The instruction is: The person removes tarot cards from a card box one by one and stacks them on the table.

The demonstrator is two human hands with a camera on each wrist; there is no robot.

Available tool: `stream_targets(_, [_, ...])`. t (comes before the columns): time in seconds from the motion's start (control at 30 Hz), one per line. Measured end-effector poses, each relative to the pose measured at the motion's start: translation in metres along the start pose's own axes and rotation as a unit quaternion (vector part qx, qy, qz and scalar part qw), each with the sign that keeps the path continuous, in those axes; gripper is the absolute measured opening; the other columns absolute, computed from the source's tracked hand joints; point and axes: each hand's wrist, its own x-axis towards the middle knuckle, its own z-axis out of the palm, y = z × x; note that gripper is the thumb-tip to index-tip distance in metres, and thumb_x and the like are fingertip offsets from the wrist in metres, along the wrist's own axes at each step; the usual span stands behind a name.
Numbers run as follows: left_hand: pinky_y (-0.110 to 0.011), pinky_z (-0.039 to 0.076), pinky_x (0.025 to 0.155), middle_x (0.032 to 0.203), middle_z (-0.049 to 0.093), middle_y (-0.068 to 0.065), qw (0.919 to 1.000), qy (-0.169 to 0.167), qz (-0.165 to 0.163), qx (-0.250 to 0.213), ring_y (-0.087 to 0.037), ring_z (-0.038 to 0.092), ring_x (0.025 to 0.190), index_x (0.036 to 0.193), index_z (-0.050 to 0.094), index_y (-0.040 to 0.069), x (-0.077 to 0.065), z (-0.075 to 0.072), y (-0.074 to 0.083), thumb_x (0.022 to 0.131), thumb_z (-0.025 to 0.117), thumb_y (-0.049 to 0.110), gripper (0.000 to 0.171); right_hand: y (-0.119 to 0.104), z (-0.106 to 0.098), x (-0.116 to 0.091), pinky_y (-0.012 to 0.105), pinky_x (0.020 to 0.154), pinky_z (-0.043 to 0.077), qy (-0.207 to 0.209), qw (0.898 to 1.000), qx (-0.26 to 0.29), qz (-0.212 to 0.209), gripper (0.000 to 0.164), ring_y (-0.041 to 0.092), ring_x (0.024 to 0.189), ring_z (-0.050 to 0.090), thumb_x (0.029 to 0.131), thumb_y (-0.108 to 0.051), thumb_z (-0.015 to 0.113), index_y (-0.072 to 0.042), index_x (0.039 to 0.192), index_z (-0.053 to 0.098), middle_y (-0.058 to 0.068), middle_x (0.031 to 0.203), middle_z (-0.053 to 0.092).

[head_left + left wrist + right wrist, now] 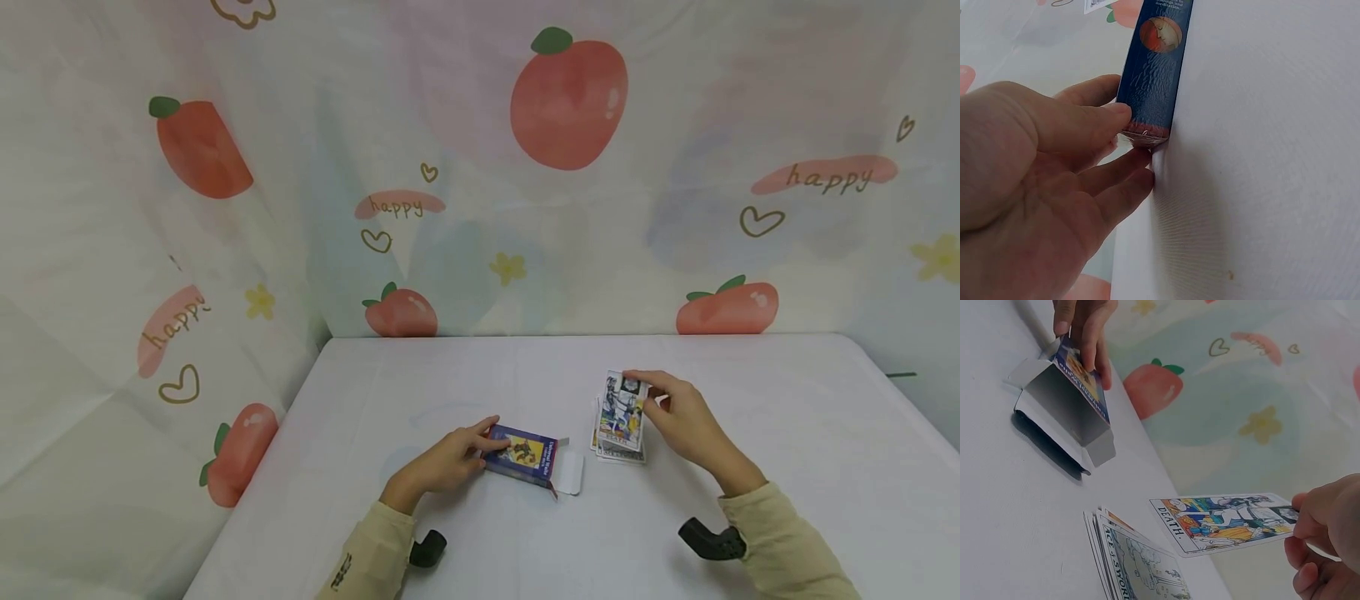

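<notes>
My left hand (450, 458) holds a blue card box (517, 454) by its closed end, thumb on one side and fingers on the other. The box lies on the table with its flap end facing right; in the right wrist view its open mouth (1063, 406) looks hollow. My right hand (682, 421) pinches a tarot card (1225, 522) marked "DEATH" by its far end. That card is held just above a loose stack of cards (1141, 565), whose top one reads "ACE of SWORDS". The left wrist view shows the box's narrow side (1157, 69) beside my thumb.
A white cloth (360, 392) covers the table. Behind and to the left hangs a curtain (465, 125) printed with fruit, hearts and the word "happy". Black curved pieces (708, 540) stick out at both sleeves.
</notes>
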Motion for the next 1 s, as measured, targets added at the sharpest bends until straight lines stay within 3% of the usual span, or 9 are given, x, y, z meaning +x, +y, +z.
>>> stream_targets(0.43, [-0.051,0.030,0.123,0.165,0.032,-0.011,0.9999,0.008,-0.007,0.002,-0.033,0.029,0.154,0.141,0.060,0.013,-0.003,0.000,0.003,0.098,0.057,-0.004,0.046,0.009,0.001,-0.001,0.019,0.067,0.046,-0.027,0.999,0.019,0.037,0.047,0.015,0.087,0.052,0.091,0.009,0.049,-0.001,0.134,0.062,0.024,0.126,0.063])
stream_targets(1.0, [-0.053,0.031,0.122,0.163,0.036,-0.010,0.9998,0.014,-0.014,0.008,-0.034,0.031,0.153,0.140,0.062,0.017,-0.001,0.000,0.004,0.098,0.057,-0.002,0.046,0.012,0.002,0.000,0.020,0.067,0.046,-0.029,0.998,0.016,0.045,0.047,0.022,0.089,0.052,0.092,0.010,0.047,-0.001,0.136,0.061,0.026,0.129,0.062])
